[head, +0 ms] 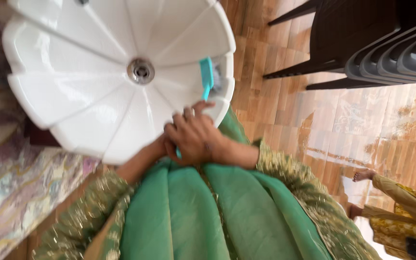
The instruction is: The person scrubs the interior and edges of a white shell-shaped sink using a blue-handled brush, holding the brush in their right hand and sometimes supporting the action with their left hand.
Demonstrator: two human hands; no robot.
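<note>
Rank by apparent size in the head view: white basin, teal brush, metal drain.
1. white basin, clearly largest.
2. teal brush, partly hidden by the right hand.
3. metal drain, smallest, though nearly brush-head sized.

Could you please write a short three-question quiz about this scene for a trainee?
1. True or false: the turquoise brush has its head over the rim of the white scalloped basin.
2. What lies at the middle of the basin? A) a bar of soap B) a metal drain C) a sponge
3. What stands on the wooden floor at upper right?

Key
1. True; its handle runs down into the right hand, which covers most of the left hand.
2. B.
3. A stack of dark plastic chairs; another person's bare foot shows lower down.
</note>
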